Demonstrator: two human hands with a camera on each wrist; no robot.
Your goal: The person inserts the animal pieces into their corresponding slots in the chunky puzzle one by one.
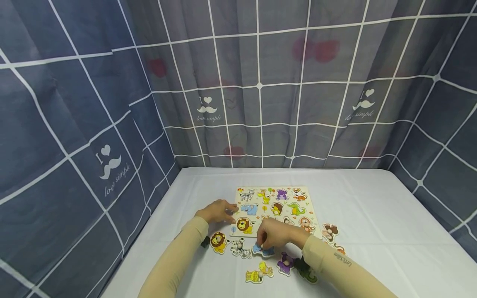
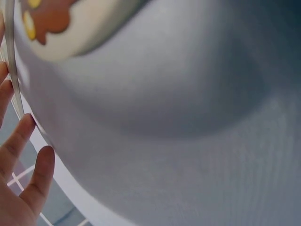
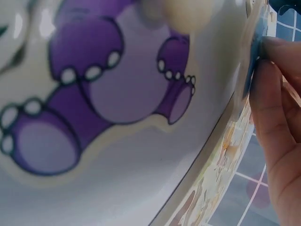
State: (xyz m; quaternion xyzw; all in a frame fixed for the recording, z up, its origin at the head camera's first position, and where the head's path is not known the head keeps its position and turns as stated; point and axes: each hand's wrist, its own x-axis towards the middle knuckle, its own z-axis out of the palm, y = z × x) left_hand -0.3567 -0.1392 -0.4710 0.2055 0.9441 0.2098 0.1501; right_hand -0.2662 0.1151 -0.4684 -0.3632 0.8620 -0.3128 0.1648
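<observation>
A wooden animal puzzle board lies flat on the white table, with animal pictures in rows. At its left edge rests my left hand, fingers spread and touching the rim; the left wrist view shows those fingers along the edge. My right hand pinches a blue elephant puzzle piece just in front of the board. In the right wrist view, thumb and fingers grip this blue piece, seen nearly edge-on. Close by lie a zebra piece and a purple animal piece.
A lion piece lies near the left forearm, a giraffe piece in front. By the right forearm are a green piece, a brown animal piece and a partly hidden orange one. Grid-patterned curtains surround the table.
</observation>
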